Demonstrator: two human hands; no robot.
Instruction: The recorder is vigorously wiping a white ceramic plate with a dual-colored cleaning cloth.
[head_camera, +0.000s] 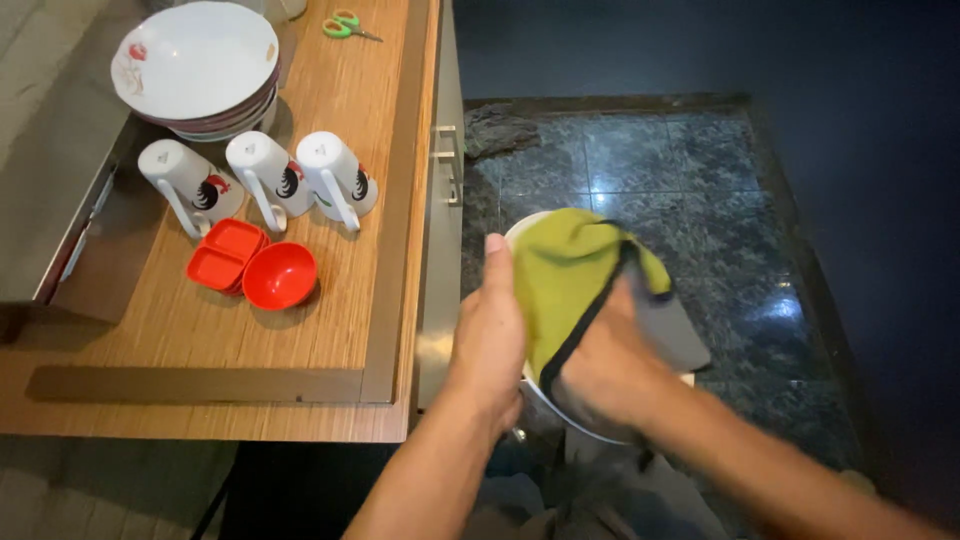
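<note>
Dark tiled floor (700, 190) lay beneath a white plate (530, 235), held tilted between both hands off the surface's edge. Left hand (488, 340) clamped the plate's rim at 9 o'clock; right hand (610, 365) pressed a green-and-grey cloth (570, 270) against its face, fingers closed on the cloth. Both hands touched the plate; neither was nearer. At 10 o'clock, on the wooden surface (340, 330), stood three upturned mugs (265, 175), red dishes (255, 270), stacked plates (195, 65) and scissors (345, 25), well apart. Nothing lay between.
</note>
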